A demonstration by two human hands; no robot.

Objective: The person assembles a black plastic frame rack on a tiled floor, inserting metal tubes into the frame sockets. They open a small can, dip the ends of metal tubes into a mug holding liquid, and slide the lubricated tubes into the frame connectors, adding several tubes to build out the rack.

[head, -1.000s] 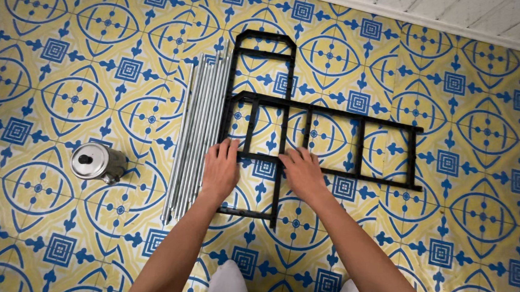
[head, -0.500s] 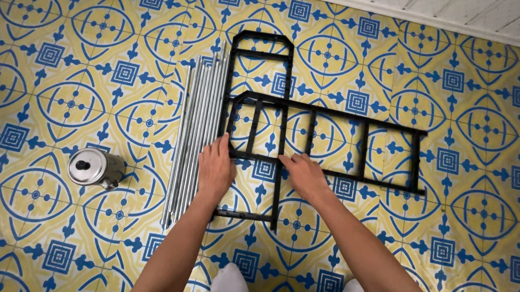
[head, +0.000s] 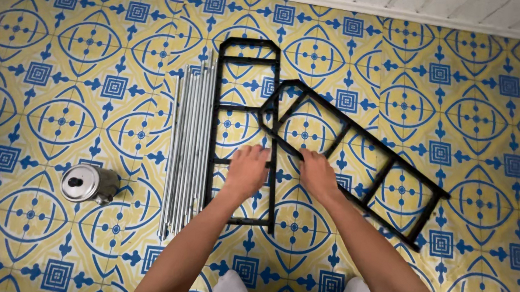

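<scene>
- On patterned floor tiles, left hand (head: 247, 171) rests flat on upright black frame (head: 242, 132).
- Right hand (head: 318, 174), fingers curled, grips angled black frame (head: 356, 165).
- Metal rods (head: 187, 153) and tin (head: 86, 183) lie untouched; nothing yet joined.

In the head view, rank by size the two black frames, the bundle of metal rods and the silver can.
1. Upright frame and tilted frame: look alike, unranked.
2. Rods.
3. Can.

Bare forearms, no sleeves; white-clad knees (head: 232, 287) below.
</scene>
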